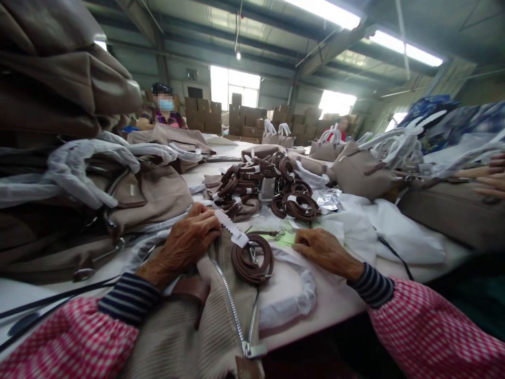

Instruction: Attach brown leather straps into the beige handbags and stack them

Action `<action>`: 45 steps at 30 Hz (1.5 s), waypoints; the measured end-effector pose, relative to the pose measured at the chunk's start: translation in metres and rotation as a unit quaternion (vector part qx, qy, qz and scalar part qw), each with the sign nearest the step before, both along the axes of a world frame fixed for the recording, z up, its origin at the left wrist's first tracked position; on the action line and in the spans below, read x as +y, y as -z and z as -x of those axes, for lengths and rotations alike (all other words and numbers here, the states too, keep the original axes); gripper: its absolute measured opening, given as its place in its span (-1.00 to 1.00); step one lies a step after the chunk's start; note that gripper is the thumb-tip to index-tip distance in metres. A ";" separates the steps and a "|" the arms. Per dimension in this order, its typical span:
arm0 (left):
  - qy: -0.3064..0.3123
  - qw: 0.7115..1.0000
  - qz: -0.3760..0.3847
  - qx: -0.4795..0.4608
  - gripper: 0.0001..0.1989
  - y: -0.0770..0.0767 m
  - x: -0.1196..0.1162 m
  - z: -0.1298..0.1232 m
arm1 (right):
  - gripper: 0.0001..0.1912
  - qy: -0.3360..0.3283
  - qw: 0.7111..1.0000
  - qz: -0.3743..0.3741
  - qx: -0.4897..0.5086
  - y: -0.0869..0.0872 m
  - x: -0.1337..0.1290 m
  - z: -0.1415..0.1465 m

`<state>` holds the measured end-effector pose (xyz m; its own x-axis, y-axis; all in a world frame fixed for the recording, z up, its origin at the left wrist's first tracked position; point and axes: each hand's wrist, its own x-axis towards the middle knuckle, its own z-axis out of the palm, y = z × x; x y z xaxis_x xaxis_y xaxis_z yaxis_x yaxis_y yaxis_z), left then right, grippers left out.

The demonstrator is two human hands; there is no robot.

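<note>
The coiled brown strap [269, 260] lies at the mouth of the unzipped bag [177, 337], close to the near edge of the tabletop [335, 302], a white paper strip [235, 233] running from it up to my left hand [183, 242]. My left fingers are bent together at the bag's upper edge — I cannot tell whether they pinch the strip, the cloth or both. My right hand [327, 251] rests lower than the far pile, to the right of the coil, with its fingers curled in beside a pale green sheet [283, 239]; whether they hold anything, I cannot tell. As I judge it, the strap is wound and the pale wrapped handle [288, 310] is covered, while the zip [229, 295] stands open and the coil sits on the outside of the closure. Beyond, toward the middle of the tabletop, many more coiled straps [303, 206] are heaped, so this work looks well short of finished. Bags with wrapped handles [153, 192] crowd the left edge, others [363, 171] the right, and a masked co-worker [165, 118] is past the far edge.
</note>
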<state>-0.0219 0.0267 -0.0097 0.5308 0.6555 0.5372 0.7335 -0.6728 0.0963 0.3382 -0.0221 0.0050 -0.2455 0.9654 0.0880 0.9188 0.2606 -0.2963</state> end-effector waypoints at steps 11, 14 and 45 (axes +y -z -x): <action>-0.003 1.000 0.022 -0.007 -0.94 -0.002 -0.001 -0.002 | -0.81 -0.009 0.953 0.209 0.218 -0.028 -0.033 -0.006; -0.001 1.000 0.020 -0.004 -0.94 -0.003 -0.001 -0.002 | -0.82 -0.022 0.964 0.195 0.177 -0.026 -0.051 -0.009; -0.002 0.999 0.035 -0.010 -0.91 -0.007 -0.005 -0.005 | -0.71 -0.024 0.976 0.150 0.158 -0.035 0.003 -0.003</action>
<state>-0.0169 0.0213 -0.0029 0.5186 0.6931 0.5006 0.7333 -0.6616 0.1564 0.3408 -0.0194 0.0404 -0.2977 0.9475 -0.1172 0.7578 0.1599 -0.6326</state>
